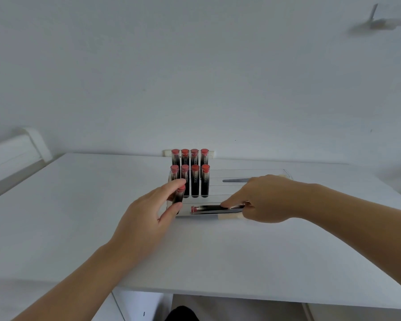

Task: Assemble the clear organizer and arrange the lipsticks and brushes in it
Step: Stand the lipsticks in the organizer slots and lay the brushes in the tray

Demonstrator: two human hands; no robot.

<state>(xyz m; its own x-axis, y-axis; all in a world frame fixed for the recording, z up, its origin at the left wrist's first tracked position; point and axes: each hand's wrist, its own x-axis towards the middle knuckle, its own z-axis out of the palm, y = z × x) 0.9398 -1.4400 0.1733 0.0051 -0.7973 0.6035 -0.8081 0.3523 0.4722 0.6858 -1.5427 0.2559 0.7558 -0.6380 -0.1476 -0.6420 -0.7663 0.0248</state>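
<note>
My left hand [148, 212] pinches one upright lipstick [179, 196] between thumb and fingers at the near left corner of the clear organizer [220, 188], just near of eight lipsticks [190, 172] standing in two rows. My right hand [262, 200] curls over a lying lipstick [208, 208] and a brush [220, 215] at the organizer's near edge on the white table [79, 205]. A second brush [235, 180] lies farther back inside.

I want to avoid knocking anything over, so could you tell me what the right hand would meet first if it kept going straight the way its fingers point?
Probably the lying lipstick, which the right hand already touches; beyond it, the left hand holding another lipstick. Depth is unclear.
</note>
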